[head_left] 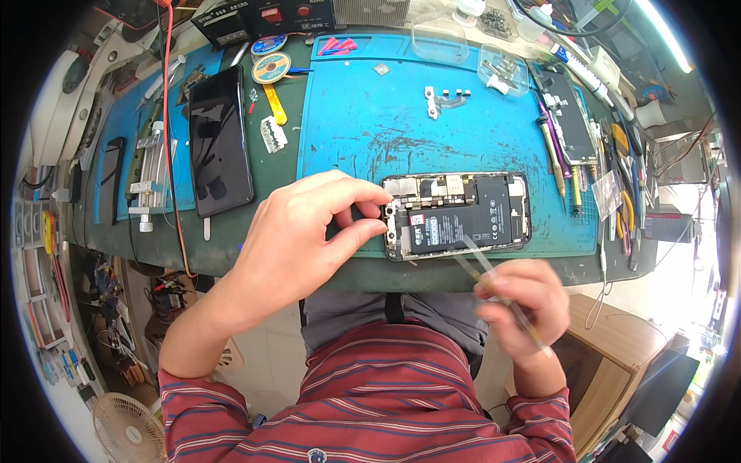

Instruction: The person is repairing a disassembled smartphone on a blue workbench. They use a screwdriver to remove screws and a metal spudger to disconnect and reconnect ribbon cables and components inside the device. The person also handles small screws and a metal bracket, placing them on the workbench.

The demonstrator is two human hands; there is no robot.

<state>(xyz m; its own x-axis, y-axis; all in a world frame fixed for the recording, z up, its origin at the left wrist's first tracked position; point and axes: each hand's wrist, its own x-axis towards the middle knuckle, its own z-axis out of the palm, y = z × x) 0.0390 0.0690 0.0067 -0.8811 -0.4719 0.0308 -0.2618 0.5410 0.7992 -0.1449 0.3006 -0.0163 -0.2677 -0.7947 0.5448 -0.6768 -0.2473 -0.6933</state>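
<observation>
An opened phone [488, 202], black battery and small circuit parts exposed, lies sideways on the blue mat [347, 116]. My left hand [305, 235] has thumb and index fingertips at the phone's left end, gripping its edge, with the other fingers curled behind. Below the phone's right half, my right hand [521, 309] holds tweezers [490, 270], blurred by motion, their tips over the battery's lower edge. A small metal bracket with a grey flex part [434, 104] rests higher on the mat.
A large black phone [218, 143] lies left, near a clamp fixture [152, 176], solder spools [270, 67] and a razor blade [274, 134]. Tools [621, 177] crowd the right, with a small parts box [502, 69] behind. A red cable [174, 177] hangs left; a wooden cabinet [602, 347] stands below right.
</observation>
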